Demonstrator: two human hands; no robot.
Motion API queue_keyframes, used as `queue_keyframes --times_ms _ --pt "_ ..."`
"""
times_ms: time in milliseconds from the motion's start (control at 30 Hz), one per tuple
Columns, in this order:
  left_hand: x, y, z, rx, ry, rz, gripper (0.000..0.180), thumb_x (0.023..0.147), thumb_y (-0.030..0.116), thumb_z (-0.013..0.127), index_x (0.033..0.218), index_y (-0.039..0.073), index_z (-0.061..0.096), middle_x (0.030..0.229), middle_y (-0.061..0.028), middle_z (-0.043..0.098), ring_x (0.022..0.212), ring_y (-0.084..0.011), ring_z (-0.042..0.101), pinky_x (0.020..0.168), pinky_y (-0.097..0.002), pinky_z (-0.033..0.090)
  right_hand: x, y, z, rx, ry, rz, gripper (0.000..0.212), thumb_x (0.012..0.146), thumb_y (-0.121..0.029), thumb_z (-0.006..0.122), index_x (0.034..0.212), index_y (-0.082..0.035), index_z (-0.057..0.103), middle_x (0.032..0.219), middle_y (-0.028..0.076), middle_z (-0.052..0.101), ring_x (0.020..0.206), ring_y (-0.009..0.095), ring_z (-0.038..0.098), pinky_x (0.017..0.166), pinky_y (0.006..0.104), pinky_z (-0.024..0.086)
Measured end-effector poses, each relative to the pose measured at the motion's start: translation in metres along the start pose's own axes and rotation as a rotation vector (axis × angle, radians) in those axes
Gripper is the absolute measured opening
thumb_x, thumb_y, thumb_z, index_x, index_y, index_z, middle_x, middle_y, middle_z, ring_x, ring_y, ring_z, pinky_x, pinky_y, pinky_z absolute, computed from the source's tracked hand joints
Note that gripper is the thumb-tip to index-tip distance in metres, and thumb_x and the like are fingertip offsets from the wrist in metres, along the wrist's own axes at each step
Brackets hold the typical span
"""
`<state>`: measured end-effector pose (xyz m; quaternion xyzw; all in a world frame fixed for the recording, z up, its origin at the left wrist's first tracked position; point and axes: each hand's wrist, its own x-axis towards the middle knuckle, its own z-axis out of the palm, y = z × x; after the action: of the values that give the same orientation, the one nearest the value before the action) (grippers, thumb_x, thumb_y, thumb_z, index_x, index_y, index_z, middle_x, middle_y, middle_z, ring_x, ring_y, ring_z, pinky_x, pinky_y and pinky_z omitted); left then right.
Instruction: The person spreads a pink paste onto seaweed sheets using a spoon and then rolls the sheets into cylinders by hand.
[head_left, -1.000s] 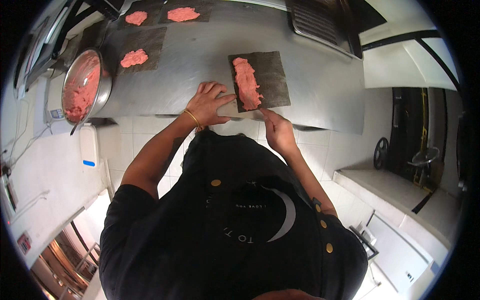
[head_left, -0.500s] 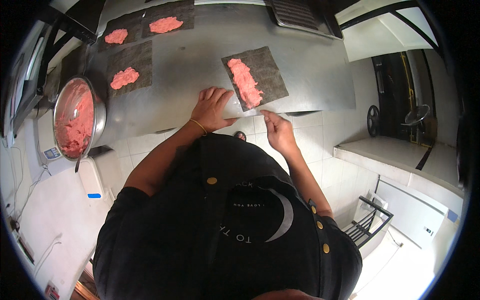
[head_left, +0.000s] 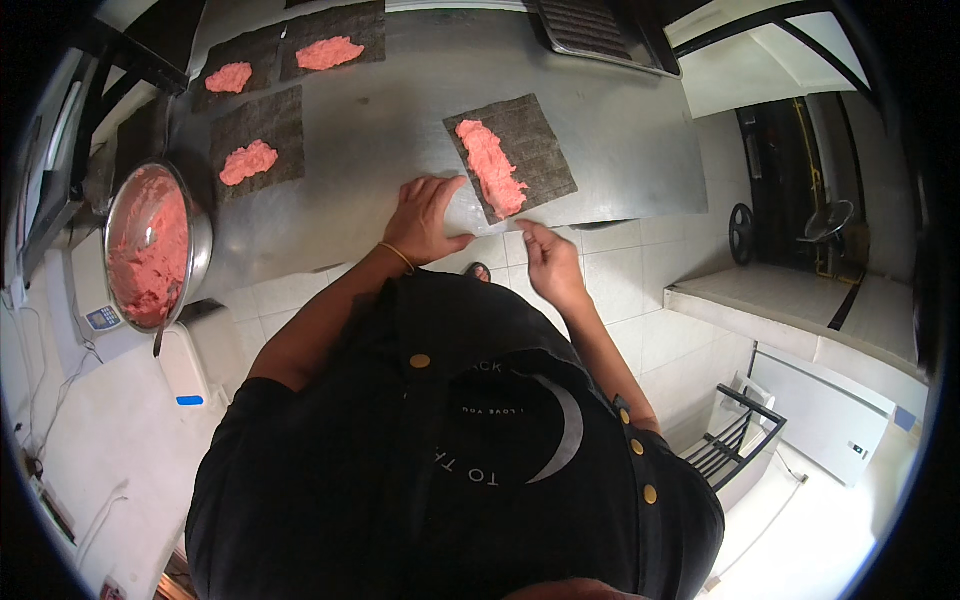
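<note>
Pink, rough-surfaced paste lies as a long strip (head_left: 491, 170) on a dark, nori-like sheet (head_left: 541, 148), covering its left part from near the far edge to the near corner; the right part is bare. The sheet rests on the steel desk (head_left: 380, 135) close to the front edge, between and just beyond the two hands.

Over the last second the view has swung, so the sheet appears more tilted, yet the strip looks nearly unchanged in outline. The right hand (head_left: 556, 268), earlier at the sheet's near edge, now sits just off it. I judge this a small readjustment rather than further spreading.

The left hand (head_left: 421, 222) is spread, thumb apart from the fingers, gripping nothing visible, beside the sheet's near-left side. The right fingers are curled with thumb and index finger together; I cannot tell whether they pinch something thin. Further left stands a metal bowl (head_left: 202, 238) holding more paste.
</note>
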<state>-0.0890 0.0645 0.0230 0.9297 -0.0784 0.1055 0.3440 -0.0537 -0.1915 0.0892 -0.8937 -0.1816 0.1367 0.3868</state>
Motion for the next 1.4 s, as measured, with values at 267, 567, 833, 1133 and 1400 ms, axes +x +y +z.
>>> queue_keyframes --times_ms 267,567,833,1133,1400 --pt "0.001 0.002 0.001 0.008 0.021 -0.007 0.09 0.071 0.039 0.09 0.147 0.008 0.054 0.135 -0.016 0.06 0.129 -0.0369 0.053 0.116 -0.0529 0.035 0.009 0.022 -0.013 -0.157 0.03 -0.14 0.025 0.105 -0.012 0.061 0.126 -0.005 0.074 0.102 0.022 0.077 0.088 0.035 0.077 0.08 0.041 0.06" --pt "-0.003 0.009 0.001 0.175 -0.087 0.067 0.07 0.076 0.048 0.085 0.14 0.026 0.067 0.135 -0.0123 0.054 0.136 -0.0333 0.046 0.115 -0.0562 0.033 0.008 0.005 -0.071 -0.528 0.003 -0.19 0.031 0.096 -0.01 0.064 0.125 -0.011 0.075 0.089 0.017 0.071 0.076 0.038 0.07 0.07 0.049 0.058" --pt "-0.004 0.015 0.01 0.27 -0.113 0.04 0.069 0.077 0.043 0.084 0.142 0.028 0.065 0.139 -0.0128 0.052 0.138 -0.0346 0.044 0.115 -0.0566 0.032 0.032 0.021 -0.081 -0.561 0.043 -0.184 0.016 0.093 -0.011 0.066 0.107 -0.007 0.073 0.093 0.018 0.075 0.083 0.039 0.074 0.072 0.0492 0.059" --pt "-0.007 0.023 0.021 0.336 -0.085 -0.009 0.069 0.077 0.036 0.086 0.142 0.028 0.064 0.142 -0.0165 0.051 0.141 -0.0396 0.044 0.117 -0.0601 0.033 0.15 0.03 -0.102 -0.399 -0.319 -0.584 0.013 0.096 -0.01 0.069 0.105 -0.005 0.076 0.096 0.016 0.075 0.086 0.04 0.071 0.077 0.0463 0.057" --pt "-0.018 0.069 0.045 0.525 0.102 -0.286 0.068 0.078 0.017 0.083 0.141 0.033 0.063 0.141 -0.0162 0.055 0.134 -0.0395 0.053 0.115 -0.0571 0.041 0.241 0.024 -0.088 -0.294 -0.464 -0.849 0.019 0.098 -0.016 0.063 0.112 -0.013 0.075 0.105 0.012 0.076 0.097 0.035 0.073 0.083 0.0476 0.059"
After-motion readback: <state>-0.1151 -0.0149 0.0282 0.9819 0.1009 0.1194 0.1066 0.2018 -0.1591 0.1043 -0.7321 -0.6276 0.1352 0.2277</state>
